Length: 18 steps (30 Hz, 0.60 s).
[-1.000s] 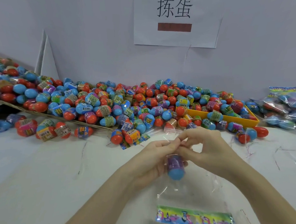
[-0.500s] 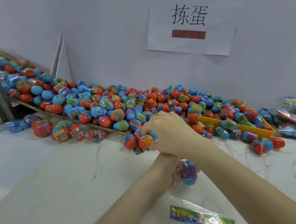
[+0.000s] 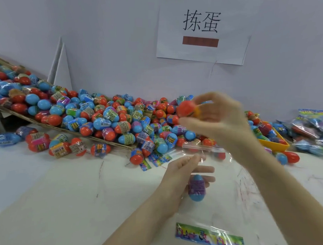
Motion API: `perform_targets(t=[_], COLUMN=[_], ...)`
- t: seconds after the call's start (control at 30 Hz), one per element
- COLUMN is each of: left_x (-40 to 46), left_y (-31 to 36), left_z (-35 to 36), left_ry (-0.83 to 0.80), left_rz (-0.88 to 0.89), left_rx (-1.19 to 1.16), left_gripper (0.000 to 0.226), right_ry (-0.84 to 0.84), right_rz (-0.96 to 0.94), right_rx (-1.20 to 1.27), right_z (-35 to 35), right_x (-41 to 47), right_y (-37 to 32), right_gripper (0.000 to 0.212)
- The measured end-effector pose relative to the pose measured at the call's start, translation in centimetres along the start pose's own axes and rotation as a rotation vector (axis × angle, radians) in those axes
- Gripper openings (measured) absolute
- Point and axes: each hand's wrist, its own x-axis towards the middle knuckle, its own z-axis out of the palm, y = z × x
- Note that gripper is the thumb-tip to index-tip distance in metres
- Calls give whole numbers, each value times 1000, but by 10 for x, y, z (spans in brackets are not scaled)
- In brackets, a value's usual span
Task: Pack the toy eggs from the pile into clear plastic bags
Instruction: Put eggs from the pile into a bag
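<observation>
A large pile of red and blue toy eggs (image 3: 109, 118) lies along the wall on a slanted board. My right hand (image 3: 217, 120) is raised above the pile's right part and grips a red and orange egg (image 3: 186, 108). My left hand (image 3: 188, 171) holds up the mouth of a clear plastic bag (image 3: 214, 212) with a colourful printed strip at its bottom. A blue egg with a purple wrapper (image 3: 197, 187) sits inside the bag, beside my left fingers.
Loose eggs (image 3: 59, 146) lie on the white table (image 3: 63, 192) in front of the board. A yellow tray (image 3: 273, 142) with eggs stands at the right, and filled bags (image 3: 312, 131) are stacked beyond it. A paper sign hangs on the wall.
My right hand left the bag's mouth, reached into the pile, and has lifted out a red egg. My left hand stays on the bag, which is now held open and upright.
</observation>
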Motion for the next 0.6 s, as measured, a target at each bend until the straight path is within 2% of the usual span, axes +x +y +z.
perform_targets(t=[0.1,0.3,0.43,0.53,0.6], left_x=[-2,-10,-10,-10,-10], left_y=[1,8,7,7,8], left_z=[3,9,11,12,12], left_ry=[41,77,83,108,122], left_rz=[14,14,52,59,62], left_rx=[30,29,57,72,76], left_gripper=[15,23,18,18,19], right_ry=[178,36,40,29,16], right_rz=[30,64,48,16,-3], right_rx=[67,-194,-355,-420,-437], right_z=[-30,-36,-32,-31,-32], right_x=[-17,-47,-49,-51,-53], right_y=[10,37,48,50,47], right_gripper=[35,35,27,41,42])
